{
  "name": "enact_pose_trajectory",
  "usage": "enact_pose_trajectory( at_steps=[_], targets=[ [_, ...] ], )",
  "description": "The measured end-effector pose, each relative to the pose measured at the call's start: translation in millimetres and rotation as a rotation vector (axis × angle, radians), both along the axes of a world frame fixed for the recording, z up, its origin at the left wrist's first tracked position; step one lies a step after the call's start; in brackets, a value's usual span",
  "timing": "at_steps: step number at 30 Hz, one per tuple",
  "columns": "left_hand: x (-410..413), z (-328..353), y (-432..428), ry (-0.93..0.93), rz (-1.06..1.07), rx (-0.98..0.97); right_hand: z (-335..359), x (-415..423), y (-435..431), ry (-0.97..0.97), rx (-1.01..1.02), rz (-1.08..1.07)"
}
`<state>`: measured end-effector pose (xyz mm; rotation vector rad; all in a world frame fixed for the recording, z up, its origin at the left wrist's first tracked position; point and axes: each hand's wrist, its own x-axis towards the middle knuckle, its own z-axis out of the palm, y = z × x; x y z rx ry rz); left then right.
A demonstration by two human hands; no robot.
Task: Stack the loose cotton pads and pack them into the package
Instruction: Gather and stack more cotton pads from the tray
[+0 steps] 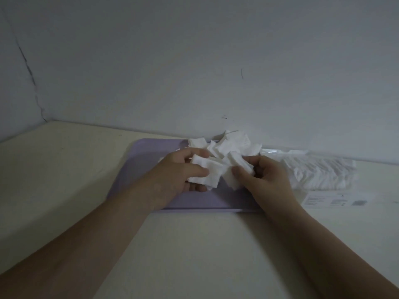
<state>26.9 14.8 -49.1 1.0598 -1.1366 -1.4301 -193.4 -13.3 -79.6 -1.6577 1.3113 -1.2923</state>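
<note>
Print on pkg (319, 173) label too blurry to read. Tray (138, 165) right side hidden behind right hand (267, 178). Pads (233, 145) too jumbled to count.

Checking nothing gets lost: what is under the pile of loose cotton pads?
A lilac tray lies under the loose cotton pads. The left hand and right hand each grip pads above it. Anything between pile and tray is hidden.

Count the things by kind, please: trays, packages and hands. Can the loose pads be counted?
purple tray: 1
package: 1
hands: 2 (left hand, right hand, each holding some pads)
loose cotton pads: not countable, they overlap in a pile
Total counted: 4
</note>
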Motion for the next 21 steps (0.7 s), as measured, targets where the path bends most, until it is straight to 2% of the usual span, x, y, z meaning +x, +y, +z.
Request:
enact_pose_trajectory(
  at_steps=[3, 7, 11, 18, 21],
  targets=[
    [-7, -7, -2, 0.173, -0.028, 0.063, 0, -2, 0, -0.066, 0.036, 0.033],
    [-7, -14, -6, 0.248, -0.101, 0.026, -1, -2, -2, -0.100, 0.045, 0.083],
    [-5, -18, -10, 0.232, -0.065, -0.013, 1, -3, -2, -0.124, 0.047, 0.095],
    [-13, -19, -6, 0.107, -0.024, -0.039, 5, -2, 1, -0.299, 0.131, 0.201],
    [-14, -19, -5, 0.097, -0.027, -0.059, 5, -1, 3, -0.288, 0.129, 0.265]
  ],
)
